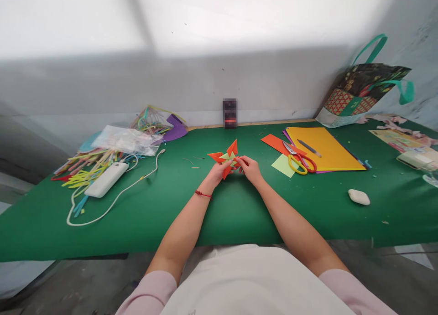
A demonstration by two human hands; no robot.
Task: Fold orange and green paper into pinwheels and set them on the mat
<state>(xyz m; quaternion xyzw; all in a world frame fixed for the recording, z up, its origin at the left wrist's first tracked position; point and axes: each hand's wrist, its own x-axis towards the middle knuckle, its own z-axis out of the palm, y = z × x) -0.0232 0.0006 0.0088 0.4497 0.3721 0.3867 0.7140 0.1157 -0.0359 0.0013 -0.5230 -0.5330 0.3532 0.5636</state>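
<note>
Between my hands, over the middle of the green table, is a folded paper star (233,147) with orange points and a pale green centre. My left hand (219,170) pinches its lower left side. On the right side, the fingers of my right hand (250,167) close on the paper near an orange point. Part of the star is hidden behind my fingers. To the right of my right hand lie a pale green paper square (282,166), an orange paper strip (273,142) and scissors (299,160) with yellow and red handles.
A pen (310,148) lies on yellow paper sheets (337,146) at right. Beyond are a white earphone case (359,197) and a patterned bag (359,94). A phone (230,113) leans on the wall. At left, a white power bank (106,179) with its cable (118,198) lies near paper strips (77,174).
</note>
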